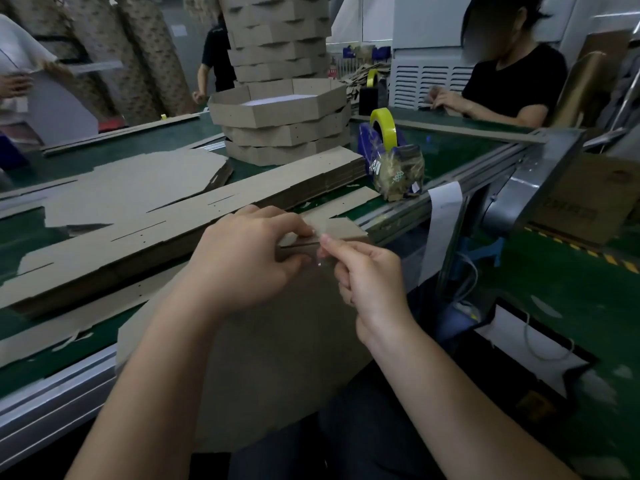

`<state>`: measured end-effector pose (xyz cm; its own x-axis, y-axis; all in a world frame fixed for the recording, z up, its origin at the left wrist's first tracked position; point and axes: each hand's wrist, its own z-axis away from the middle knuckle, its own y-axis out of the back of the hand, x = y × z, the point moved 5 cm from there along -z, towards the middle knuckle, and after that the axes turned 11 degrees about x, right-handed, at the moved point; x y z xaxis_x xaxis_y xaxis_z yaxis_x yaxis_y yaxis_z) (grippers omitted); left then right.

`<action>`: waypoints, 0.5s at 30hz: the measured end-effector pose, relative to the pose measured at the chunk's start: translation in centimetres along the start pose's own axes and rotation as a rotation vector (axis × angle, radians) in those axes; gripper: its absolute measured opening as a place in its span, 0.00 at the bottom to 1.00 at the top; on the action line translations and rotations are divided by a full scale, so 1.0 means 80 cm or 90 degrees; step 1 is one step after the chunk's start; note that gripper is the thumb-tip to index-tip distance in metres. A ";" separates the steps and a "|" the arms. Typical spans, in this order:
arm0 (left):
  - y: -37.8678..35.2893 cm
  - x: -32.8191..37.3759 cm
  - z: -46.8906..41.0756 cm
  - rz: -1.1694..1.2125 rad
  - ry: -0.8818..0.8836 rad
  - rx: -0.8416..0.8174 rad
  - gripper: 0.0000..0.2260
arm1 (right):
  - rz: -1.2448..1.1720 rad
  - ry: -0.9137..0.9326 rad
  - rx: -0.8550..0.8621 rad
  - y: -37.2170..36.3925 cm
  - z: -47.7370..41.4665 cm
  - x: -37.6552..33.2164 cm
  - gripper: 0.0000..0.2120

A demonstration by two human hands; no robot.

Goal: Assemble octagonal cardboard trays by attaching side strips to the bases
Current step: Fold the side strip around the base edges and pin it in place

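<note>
Brown cardboard fills the near view: a large flat brown cardboard base panel [277,341] leans from the person's lap up to the metal edge of the green conveyor table [114,143]. At the panel's upper edge the short end of a narrow brown cardboard side strip [346,230] sticks out to the right. The left hand [249,258] has its fingers curled and pinches that strip end against the top of the panel. Just beside it, almost touching, the right hand [367,278] pinches between thumb and forefinger what looks like a small piece of clear tape [322,239], held at the joint of strip and panel. Behind the hands a long pile of flat slotted strips [156,223] lies across the table, with flat cut sheets [138,181] beyond it. Farther back stands a stack of finished octagonal trays [284,133]. To its right, a blue tape dispenser [370,150] carries a yellow tape roll [382,128]. A seated person in a black shirt [512,88] works at the far side.
</note>
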<state>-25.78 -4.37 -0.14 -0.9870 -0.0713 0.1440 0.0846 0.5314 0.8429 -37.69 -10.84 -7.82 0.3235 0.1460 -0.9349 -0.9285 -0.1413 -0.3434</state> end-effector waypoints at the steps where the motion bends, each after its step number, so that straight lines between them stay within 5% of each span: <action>1: 0.001 0.001 0.001 0.003 -0.002 0.002 0.16 | 0.001 -0.008 0.000 0.000 0.000 0.001 0.12; 9: 0.008 0.004 0.008 0.026 -0.055 -0.071 0.16 | 0.089 -0.062 -0.123 0.007 -0.007 0.008 0.13; 15: 0.005 0.009 -0.001 0.041 0.033 -0.040 0.15 | 0.098 -0.091 -0.225 0.016 -0.007 0.015 0.08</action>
<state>-26.46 -4.26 0.38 -0.9710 -0.0827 0.2241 0.1578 0.4822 0.8617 -38.43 -11.41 -9.43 0.1330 0.2283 -0.9645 -0.8359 -0.4969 -0.2330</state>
